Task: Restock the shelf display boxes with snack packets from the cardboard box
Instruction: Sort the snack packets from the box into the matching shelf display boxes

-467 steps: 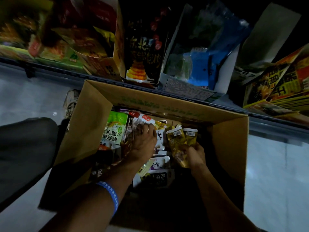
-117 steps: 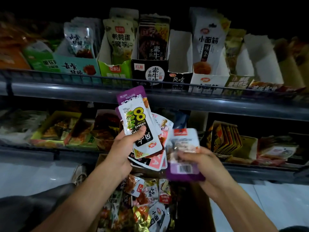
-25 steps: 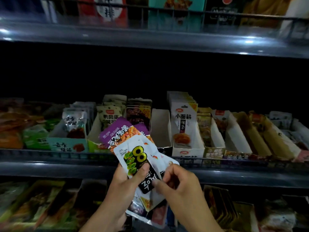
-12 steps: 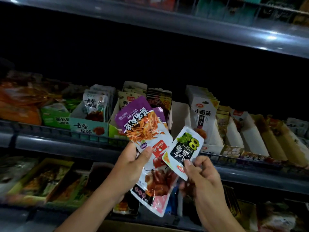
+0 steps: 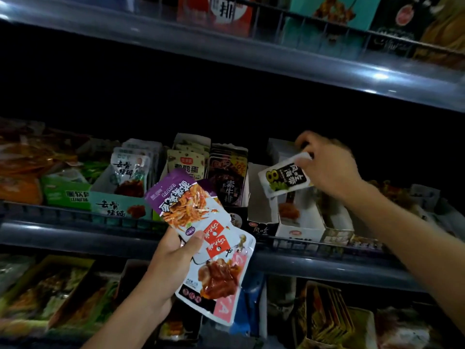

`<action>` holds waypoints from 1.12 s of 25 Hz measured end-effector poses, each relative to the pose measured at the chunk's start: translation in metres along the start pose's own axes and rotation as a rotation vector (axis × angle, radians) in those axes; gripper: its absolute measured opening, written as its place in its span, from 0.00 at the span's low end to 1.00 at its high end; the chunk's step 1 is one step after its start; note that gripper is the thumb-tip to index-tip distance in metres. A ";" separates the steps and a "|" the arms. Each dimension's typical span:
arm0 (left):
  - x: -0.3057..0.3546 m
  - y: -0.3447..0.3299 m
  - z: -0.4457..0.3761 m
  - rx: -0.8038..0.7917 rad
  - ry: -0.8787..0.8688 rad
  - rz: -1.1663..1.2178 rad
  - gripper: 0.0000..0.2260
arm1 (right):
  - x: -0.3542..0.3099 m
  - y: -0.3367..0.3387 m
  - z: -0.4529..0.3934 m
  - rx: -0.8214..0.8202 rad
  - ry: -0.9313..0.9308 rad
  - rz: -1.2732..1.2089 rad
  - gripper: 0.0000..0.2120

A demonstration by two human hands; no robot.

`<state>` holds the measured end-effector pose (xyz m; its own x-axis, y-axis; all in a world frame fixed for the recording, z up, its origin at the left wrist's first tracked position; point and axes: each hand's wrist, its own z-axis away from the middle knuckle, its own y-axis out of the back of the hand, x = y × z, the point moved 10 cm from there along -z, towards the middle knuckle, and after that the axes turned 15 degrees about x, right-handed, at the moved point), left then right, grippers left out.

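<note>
Right hand [image 5: 327, 167] blurred (fingers [image 5: 303, 162] partly cover the seaweed packet [image 5: 285, 178]).

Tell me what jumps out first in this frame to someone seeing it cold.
The right hand reaching up to the middle shelf, pinching a white and black packet over the display boxes. Next, low at centre, the left hand gripping a fan of packets, with a purple noodle packet on top. The rest of the shelving is dim.
</note>
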<state>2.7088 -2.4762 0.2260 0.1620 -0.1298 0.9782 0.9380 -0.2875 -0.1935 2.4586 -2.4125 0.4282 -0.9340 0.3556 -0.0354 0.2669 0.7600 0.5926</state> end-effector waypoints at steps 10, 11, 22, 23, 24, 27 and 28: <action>0.009 0.006 -0.018 0.021 0.023 0.070 0.06 | -0.059 -0.120 -0.042 -0.195 0.272 0.095 0.09; 0.010 0.005 -0.018 0.013 0.028 0.075 0.06 | -0.059 -0.130 -0.038 -0.178 0.269 0.114 0.12; 0.003 -0.024 0.004 -0.205 0.022 -0.102 0.09 | -0.057 -0.061 0.068 -0.111 -0.499 -0.789 0.05; 0.001 -0.032 0.011 -0.252 0.013 -0.140 0.10 | -0.067 -0.054 0.098 -0.266 -0.617 -0.918 0.07; -0.001 -0.039 0.018 -0.295 0.002 -0.171 0.11 | -0.075 -0.049 0.126 -0.413 -0.704 -1.001 0.11; -0.019 -0.062 0.042 -0.454 0.050 -0.206 0.19 | -0.051 -0.044 0.191 -0.451 -0.981 -1.146 0.15; -0.028 -0.070 0.053 -0.530 0.093 -0.210 0.24 | -0.038 -0.046 0.211 -0.398 -1.125 -1.194 0.14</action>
<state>2.6552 -2.4026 0.2164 -0.0614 -0.0950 0.9936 0.6619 -0.7490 -0.0307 2.5321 -2.3463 0.2329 0.1119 0.0414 -0.9929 -0.6495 0.7592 -0.0416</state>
